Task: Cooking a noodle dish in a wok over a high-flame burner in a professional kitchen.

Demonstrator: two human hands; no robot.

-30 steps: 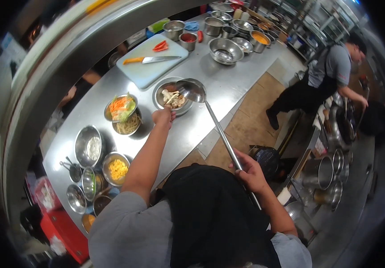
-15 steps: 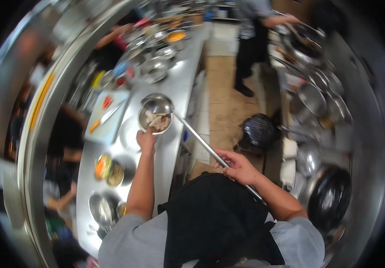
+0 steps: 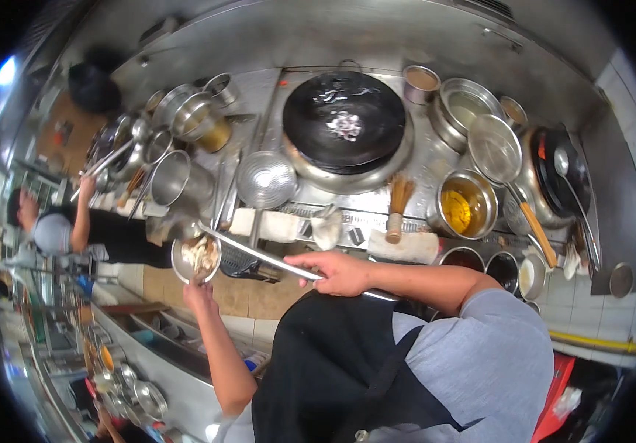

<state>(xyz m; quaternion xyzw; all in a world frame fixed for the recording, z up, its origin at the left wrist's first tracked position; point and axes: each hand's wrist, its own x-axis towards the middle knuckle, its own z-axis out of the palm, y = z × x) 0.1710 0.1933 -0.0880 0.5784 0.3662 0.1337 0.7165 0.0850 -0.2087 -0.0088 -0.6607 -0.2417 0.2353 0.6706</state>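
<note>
My left hand (image 3: pixel 199 295) is closed on the rim of a small metal bowl (image 3: pixel 177 264), which holds pale and brownish food pieces (image 3: pixel 201 255). My right hand (image 3: pixel 340 273) is wrapped round the long metal handle of a ladle (image 3: pixel 255 253). The ladle's head, blurred, is at the bowl's far edge; whether it touches is unclear. Beyond both hands a black wok (image 3: pixel 318 136) sits on the stove, with several pale pieces (image 3: pixel 345 125) in its middle.
A perforated strainer (image 3: pixel 267 179) and a bamboo brush (image 3: pixel 401 196) lie before the wok. To the right stand a pot of yellow oil (image 3: pixel 467 207), a wooden-handled mesh strainer (image 3: pixel 495 150) and sauce containers (image 3: pixel 462 258). A co-worker (image 3: pixel 122 232) stands at the left.
I have turned right, from the steel counter toward the stove. The bowl and ladle, still in my hands, have come off the counter and over the floor beside the stove.
</note>
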